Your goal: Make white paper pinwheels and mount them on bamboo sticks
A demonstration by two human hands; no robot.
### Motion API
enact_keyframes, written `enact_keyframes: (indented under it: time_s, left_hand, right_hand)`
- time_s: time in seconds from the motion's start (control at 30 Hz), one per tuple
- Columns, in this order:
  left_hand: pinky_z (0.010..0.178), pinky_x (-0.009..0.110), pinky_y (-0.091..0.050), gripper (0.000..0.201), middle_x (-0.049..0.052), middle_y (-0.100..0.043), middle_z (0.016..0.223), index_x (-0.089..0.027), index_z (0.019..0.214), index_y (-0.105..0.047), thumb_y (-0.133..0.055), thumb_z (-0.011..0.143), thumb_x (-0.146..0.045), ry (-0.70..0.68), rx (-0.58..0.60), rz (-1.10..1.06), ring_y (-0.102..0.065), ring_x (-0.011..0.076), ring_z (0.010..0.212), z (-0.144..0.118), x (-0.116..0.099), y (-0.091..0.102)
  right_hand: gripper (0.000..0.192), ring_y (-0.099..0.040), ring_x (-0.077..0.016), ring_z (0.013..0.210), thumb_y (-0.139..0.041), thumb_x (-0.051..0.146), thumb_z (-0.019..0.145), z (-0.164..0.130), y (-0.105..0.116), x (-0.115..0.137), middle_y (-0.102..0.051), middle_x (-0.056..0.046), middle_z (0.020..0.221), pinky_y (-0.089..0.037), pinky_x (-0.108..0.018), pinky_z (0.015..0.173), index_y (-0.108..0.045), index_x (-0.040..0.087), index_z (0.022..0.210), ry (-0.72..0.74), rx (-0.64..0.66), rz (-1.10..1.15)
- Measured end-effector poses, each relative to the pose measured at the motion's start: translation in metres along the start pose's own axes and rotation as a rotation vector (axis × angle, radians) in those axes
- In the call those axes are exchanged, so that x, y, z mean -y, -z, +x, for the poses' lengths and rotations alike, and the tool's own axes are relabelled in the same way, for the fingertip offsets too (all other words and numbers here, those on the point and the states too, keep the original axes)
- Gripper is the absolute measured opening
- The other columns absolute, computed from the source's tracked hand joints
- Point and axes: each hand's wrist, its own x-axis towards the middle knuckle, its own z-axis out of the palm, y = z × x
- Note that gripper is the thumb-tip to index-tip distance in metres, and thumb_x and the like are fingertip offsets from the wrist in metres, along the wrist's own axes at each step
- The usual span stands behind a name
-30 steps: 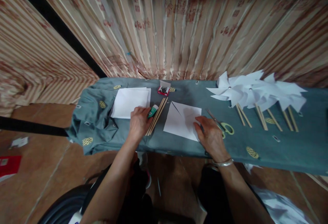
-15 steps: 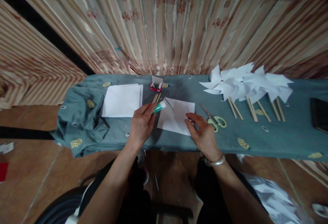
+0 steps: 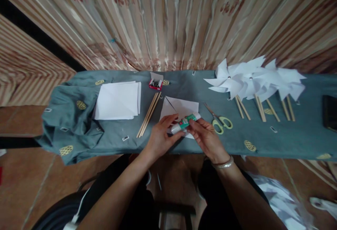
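Observation:
A green and white glue stick (image 3: pixel 186 122) is held level, slightly tilted, above a square of white paper (image 3: pixel 181 105). My right hand (image 3: pixel 206 137) grips its right end between thumb and fingers. Around the clear-white left end curve the thumb and fingers of my left hand (image 3: pixel 163 135). A dark diagonal line, apparently a cut, runs in from the paper's upper left corner; my hands hide its lower part. To the right of the paper lie scissors (image 3: pixel 218 119) with pale green handles, blades parted. Several wooden sticks (image 3: pixel 149 114) rest to the left.
Folded white paper sheets (image 3: pixel 118 100) lie at left on the green tablecloth (image 3: pixel 171 149). Behind the sticks is a small red box (image 3: pixel 156 82) of metal pins, lid up. Several white paper pinwheels (image 3: pixel 255 79) on sticks lie at right, near a black object (image 3: pixel 330 112). A curtain (image 3: pixel 168 30) hangs behind.
The glue stick moved right and down from my left hand to between both hands. My right hand has taken hold of its right end. The wooden sticks now show in full.

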Motion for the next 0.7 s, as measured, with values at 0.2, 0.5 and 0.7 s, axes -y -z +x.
enact_keyframes:
  time_s: [0.2,0.5,0.7]
  left_hand:
    - [0.071,0.029,-0.058,0.038,0.006,-0.074,0.089,-0.016,0.113,-0.068,-0.071,0.080,-0.035,0.150,-0.007,-0.117,-0.069,0.0157,0.073,0.009,0.006,-0.001]
    - [0.069,0.027,-0.057,0.030,0.004,-0.074,0.087,-0.018,0.107,-0.071,-0.069,0.080,-0.032,0.146,-0.024,-0.100,-0.067,0.0139,0.070,0.015,0.010,0.007]
    - [0.081,0.030,-0.057,0.031,0.008,-0.069,0.110,-0.017,0.111,-0.070,-0.064,0.081,-0.024,0.086,-0.205,0.185,-0.067,0.0164,0.086,0.025,0.027,0.049]
  right_hand:
    - [0.025,-0.062,-0.0072,0.055,-0.090,0.033,0.056,0.009,0.002,0.010,-0.071,0.003,0.064,-0.053,-0.016,0.053,-0.069,0.020,0.061,0.013,-0.029,0.050]
    - [0.022,-0.062,-0.0070,0.054,-0.086,0.035,0.066,0.022,0.011,0.013,-0.072,0.002,0.066,-0.051,-0.017,0.052,-0.071,0.019,0.070,0.038,-0.032,-0.021]
    - [0.026,-0.066,-0.0095,0.058,-0.084,0.040,0.067,0.026,0.019,0.019,-0.072,0.000,0.067,-0.051,-0.017,0.049,-0.072,0.018,0.074,0.077,-0.118,-0.083]
